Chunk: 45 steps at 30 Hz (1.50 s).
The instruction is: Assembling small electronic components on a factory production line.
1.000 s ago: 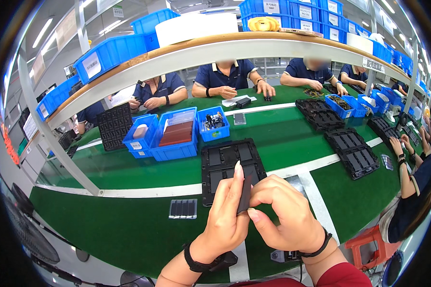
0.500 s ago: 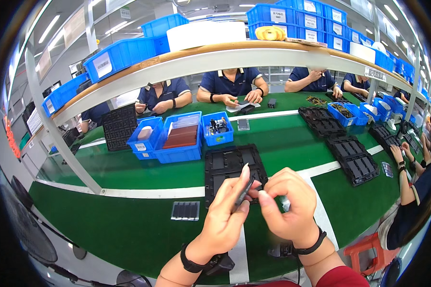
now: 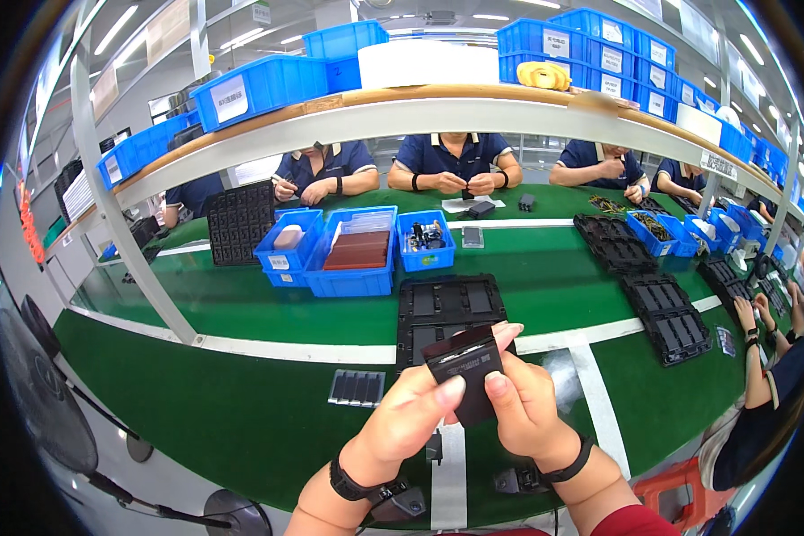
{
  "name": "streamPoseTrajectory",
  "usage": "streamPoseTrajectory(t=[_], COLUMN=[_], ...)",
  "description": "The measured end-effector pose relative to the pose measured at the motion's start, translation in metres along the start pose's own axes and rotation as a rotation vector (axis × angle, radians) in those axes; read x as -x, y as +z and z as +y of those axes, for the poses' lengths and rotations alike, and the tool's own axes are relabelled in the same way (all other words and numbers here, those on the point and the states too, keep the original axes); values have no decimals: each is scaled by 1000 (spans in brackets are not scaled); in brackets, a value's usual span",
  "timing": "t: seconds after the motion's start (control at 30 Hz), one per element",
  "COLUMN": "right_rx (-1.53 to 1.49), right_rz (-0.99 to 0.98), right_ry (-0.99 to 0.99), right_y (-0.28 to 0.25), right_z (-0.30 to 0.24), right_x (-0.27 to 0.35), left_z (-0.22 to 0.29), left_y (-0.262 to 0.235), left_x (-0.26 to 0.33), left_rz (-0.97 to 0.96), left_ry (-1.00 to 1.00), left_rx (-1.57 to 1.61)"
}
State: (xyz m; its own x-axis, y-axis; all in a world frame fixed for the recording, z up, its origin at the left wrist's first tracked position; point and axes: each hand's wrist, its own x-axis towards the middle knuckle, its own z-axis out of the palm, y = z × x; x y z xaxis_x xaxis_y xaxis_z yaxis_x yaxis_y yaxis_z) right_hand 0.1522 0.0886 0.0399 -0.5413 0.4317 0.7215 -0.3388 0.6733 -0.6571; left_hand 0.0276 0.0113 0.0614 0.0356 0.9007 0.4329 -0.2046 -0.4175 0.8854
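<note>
A flat black rectangular piece (image 3: 473, 380) with fine pale printing is held upright between both hands. A glossy dark strip folds along its top edge. My left hand (image 3: 402, 420) grips its left side, with the thumb flat on the printed face. From the other side my right hand (image 3: 531, 411) pinches it, thumb on the face and fingertips behind. Just beyond is a black moulded tray (image 3: 420, 304) with flat dark pieces in its slots, partly covered by the hands. Under the left hand a small black part (image 3: 434, 447) shows; I cannot tell whether it hangs from the piece.
A clear pack of black strips (image 3: 357, 389) lies left of my hands. Beyond are blue bins (image 3: 353, 281) and a raised shelf (image 3: 420, 112). More black trays (image 3: 665, 322) sit at right. Co-workers (image 3: 456, 165) work across the table; another person's hands (image 3: 749, 313) are at far right.
The black piece has turned from edge-on to show its printed face. My right hand, earlier pinching beside it, now grips its right side. The view has shifted slightly.
</note>
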Motion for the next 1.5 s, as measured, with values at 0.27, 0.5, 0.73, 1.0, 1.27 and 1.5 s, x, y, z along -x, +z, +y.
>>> streamPoseTrajectory(t=[0.27, 0.5, 0.73, 1.0, 1.27, 1.5], right_rx=[-75, 290, 345, -235, -219, -159], right_rz=[-78, -33, 17, -131, -145, -169], right_ry=[8, -281, -350, 156, 177, 170], right_y=[0, 7, 7, -4, -3, -4], right_z=[-8, 0, 4, -13, -9, -3], right_x=[-2, -3, -2, -2, -3, -5], left_z=[8, -7, -3, 16, 19, 27], left_y=[4, -5, -1, 1, -9, -25], left_x=[-1, 2, 3, 2, 1, 0], left_rz=[159, 291, 308, 151, 155, 86], left_ry=[9, 257, 76, 72, 152, 482], left_rx=[-69, -82, 143, -20, -223, -1161])
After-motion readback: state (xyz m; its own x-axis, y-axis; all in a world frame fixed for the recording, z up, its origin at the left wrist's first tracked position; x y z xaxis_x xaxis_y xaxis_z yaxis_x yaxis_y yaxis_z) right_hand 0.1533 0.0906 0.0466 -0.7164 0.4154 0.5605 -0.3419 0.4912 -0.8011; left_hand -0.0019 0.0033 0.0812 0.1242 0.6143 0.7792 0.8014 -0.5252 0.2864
